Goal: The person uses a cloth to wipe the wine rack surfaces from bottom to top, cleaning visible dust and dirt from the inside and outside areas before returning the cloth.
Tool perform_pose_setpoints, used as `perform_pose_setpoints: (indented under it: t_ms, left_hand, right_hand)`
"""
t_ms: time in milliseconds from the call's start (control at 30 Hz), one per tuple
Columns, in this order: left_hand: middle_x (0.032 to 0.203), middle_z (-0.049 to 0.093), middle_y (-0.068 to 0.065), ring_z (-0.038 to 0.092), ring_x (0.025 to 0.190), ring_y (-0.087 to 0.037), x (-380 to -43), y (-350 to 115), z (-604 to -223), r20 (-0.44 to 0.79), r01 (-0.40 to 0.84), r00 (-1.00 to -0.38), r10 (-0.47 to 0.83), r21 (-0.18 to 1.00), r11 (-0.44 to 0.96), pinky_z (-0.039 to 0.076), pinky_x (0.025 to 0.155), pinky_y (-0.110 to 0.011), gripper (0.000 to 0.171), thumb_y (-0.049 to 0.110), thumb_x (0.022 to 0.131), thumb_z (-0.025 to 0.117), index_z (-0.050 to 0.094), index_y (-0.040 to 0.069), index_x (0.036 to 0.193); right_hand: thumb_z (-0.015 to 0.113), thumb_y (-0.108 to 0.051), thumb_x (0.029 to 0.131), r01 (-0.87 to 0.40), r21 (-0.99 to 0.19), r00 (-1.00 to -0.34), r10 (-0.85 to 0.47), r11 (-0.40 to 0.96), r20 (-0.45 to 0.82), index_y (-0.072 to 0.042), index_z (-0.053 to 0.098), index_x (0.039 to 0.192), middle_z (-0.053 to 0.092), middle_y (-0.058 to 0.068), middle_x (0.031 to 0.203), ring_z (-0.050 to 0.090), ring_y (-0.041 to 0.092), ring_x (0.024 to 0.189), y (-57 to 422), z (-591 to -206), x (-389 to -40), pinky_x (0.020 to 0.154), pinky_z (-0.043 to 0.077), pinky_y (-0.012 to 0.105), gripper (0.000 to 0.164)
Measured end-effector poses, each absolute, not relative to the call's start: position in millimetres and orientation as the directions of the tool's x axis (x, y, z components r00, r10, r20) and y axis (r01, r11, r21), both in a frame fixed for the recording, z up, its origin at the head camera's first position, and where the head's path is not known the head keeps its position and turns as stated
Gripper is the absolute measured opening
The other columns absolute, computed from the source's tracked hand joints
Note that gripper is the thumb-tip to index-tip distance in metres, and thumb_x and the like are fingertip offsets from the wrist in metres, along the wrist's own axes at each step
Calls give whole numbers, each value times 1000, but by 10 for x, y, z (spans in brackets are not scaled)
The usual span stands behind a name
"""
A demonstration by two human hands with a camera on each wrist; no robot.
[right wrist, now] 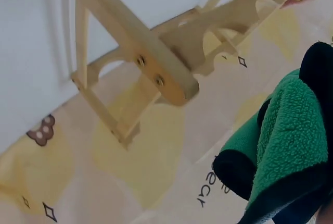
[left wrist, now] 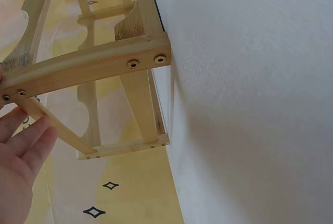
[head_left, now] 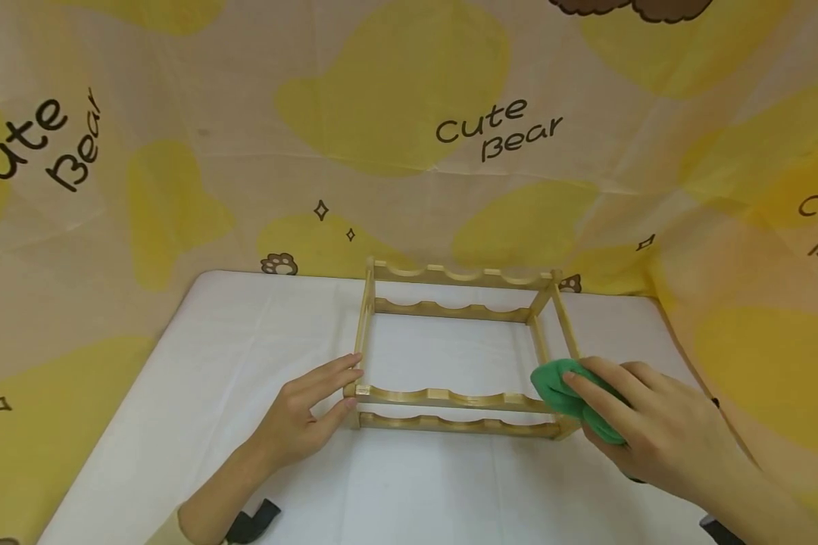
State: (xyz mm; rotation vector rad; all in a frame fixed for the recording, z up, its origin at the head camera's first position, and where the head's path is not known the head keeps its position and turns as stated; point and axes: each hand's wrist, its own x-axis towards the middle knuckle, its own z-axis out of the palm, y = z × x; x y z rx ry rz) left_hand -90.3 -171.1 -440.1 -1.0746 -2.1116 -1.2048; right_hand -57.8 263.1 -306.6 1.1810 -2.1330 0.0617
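A pale wooden rack (head_left: 438, 394) with scalloped rails stands on the white table. My left hand (head_left: 300, 412) is at its front left corner, fairly straight fingertips touching the side and the thumb by the front end. In the left wrist view, loosely extended fingers (left wrist: 31, 140) lie beside the screwed side frame. My right hand (head_left: 654, 416) grips a bunched green cloth (head_left: 559, 386) over the front right corner. In the right wrist view the fluffy cloth (right wrist: 291, 130) shows a dark border and covers most of that hand.
A white-covered table (head_left: 266, 325) lies under the rack. Yellow and beige printed fabric (head_left: 395, 91) hangs behind and on both sides, close to the rack's back. A black strap (head_left: 255, 522) shows near the left wrist.
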Motion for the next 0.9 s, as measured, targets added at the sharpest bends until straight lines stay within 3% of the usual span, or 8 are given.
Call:
perform_pose_setpoints:
  t_ms: [233, 533, 667, 800, 900]
  left_hand:
    - [137, 65, -24, 64, 129, -32, -903, -1710, -4397, 713, 815, -579, 397, 493, 304, 47, 113, -27, 36, 4, 96, 72, 70, 3, 131]
    - [137, 65, -23, 64, 129, -31, -891, -1718, -4396, 706, 809, -587, 396, 495, 317, 47, 113, -27, 39, 1, 92, 74, 70, 3, 131]
    - [139, 65, -21, 64, 129, -31, -884, -1722, -4394, 702, 807, -590, 398, 496, 321, 47, 113, -27, 41, -1, 91, 75, 70, 4, 131]
    - [142, 64, -17, 64, 129, -31, -882, -1719, -4389, 703, 808, -588, 400, 495, 320, 47, 113, -27, 43, -3, 89, 75, 70, 4, 131]
    - [142, 64, -17, 64, 129, -31, -883, -1712, -4380, 707, 811, -584, 399, 493, 314, 47, 113, -27, 43, -3, 89, 74, 70, 4, 132]
  right_hand:
    - [40, -39, 106, -767, 314, -343, -771, 560, 536, -6, 69, 126, 69, 16, 117, 65, 36, 82, 2595, -2796, -869, 56, 60, 51, 49]
    - [41, -36, 105, -804, 354, -251, -812, 478, 526, -6, 66, 131, 68, 18, 123, 66, 39, 85, 2421, -2510, -1273, 48, 57, 51, 47]
    - [62, -25, 94, -826, 358, -220, -834, 435, 505, -4, 65, 132, 67, 18, 123, 65, 40, 87, 2320, -2444, -1463, 47, 56, 49, 43]
    - [86, -14, 75, -830, 359, -222, -843, 427, 489, -6, 64, 133, 66, 17, 125, 66, 38, 90, 2219, -2425, -1626, 47, 57, 47, 62]
    - [93, -14, 70, -834, 345, -244, -850, 430, 467, -7, 63, 134, 65, 16, 127, 66, 38, 93, 2145, -2440, -1735, 56, 62, 49, 71]
